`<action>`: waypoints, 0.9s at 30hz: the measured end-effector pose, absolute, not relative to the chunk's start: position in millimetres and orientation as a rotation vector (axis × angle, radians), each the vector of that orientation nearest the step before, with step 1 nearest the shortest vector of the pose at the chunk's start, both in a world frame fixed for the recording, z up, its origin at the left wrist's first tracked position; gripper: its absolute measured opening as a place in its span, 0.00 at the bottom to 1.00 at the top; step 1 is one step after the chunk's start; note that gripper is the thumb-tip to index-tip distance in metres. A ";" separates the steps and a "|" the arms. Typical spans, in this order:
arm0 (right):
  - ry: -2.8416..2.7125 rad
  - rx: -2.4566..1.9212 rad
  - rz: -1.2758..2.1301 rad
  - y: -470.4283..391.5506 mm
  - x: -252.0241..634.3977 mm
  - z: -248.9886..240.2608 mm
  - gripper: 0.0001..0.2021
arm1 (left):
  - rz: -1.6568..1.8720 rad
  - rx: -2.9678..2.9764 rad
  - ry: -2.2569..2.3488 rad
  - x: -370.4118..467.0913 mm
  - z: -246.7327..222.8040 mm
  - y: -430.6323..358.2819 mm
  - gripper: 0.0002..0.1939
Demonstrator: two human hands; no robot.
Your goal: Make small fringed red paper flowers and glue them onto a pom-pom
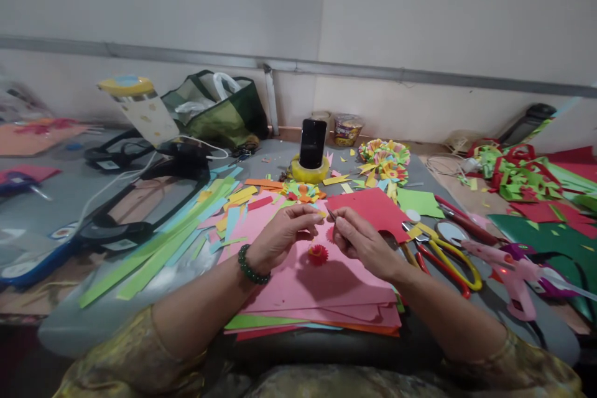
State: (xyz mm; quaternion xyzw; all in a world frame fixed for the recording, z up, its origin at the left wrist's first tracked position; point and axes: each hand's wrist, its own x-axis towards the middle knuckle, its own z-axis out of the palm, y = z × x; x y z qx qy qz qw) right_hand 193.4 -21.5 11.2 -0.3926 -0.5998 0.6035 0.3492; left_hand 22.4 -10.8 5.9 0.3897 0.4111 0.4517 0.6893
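Note:
My left hand (289, 227), with a green bead bracelet (252, 265) at the wrist, is closed in a pinch on a small yellow paper piece (321, 214). Facing it, my right hand (361, 237) grips a thin dark pointed tool (331, 215); its kind is mostly hidden by the fingers. The tool's tip is close to the yellow piece, but I cannot tell if they touch. Below both hands, a small red fringed paper flower (318, 255) with a yellow centre lies on a stack of pink paper (298, 289). A red sheet (373, 206) lies behind my right hand.
Scissors (454, 264) and a pink glue gun (508, 270) lie at the right. Long green paper strips (153, 249) spread leftward. A phone (312, 143) stands in a yellow tape roll (310, 170), near colourful paper flowers (385, 158). A tumbler (140, 113) stands back left.

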 end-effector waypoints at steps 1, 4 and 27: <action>-1.563 -1.008 1.547 -22.0 193.0 10.6 0.23 | 1.006 0.874 0.921 22.7 6.1 -10.9 0.15; -1.600 -1.018 1.498 -22.6 192.6 8.8 0.22 | 0.992 0.889 0.933 23.5 7.6 -11.6 0.14; -1.686 -1.023 1.471 -23.6 194.2 9.2 0.22 | 0.985 0.973 0.925 23.0 0.7 -13.0 0.12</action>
